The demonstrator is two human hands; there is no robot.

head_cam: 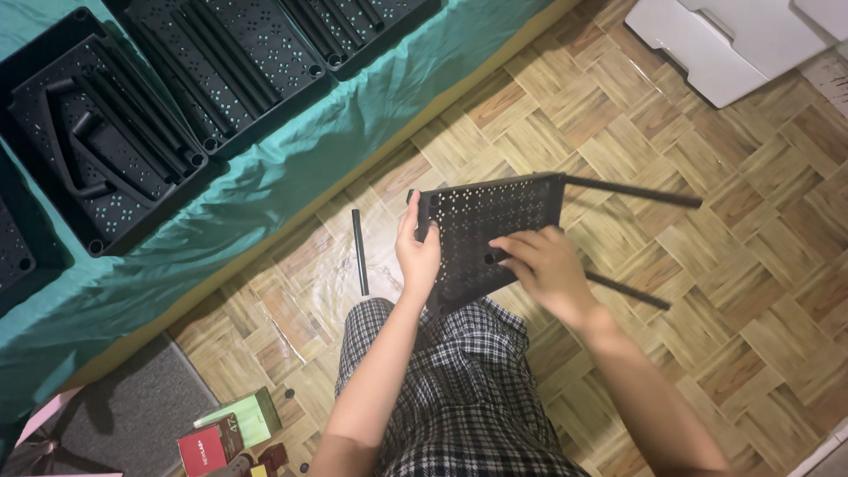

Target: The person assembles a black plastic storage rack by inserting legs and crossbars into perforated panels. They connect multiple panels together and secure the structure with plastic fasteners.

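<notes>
While left hand [418, 252] clamps shelf [488, 237] edge, right hand [545, 265] pinches rod [618, 287]; shelf light, stiff; grip rim.

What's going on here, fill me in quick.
A person in checked trousers sits over a parquet floor, holding a black perforated shelf panel. The left hand grips its left edge; the right hand rests on its lower right part. Two black rods stick out from its right side. A loose black rod lies on the floor beside it. More black panels lie on a teal cloth.
</notes>
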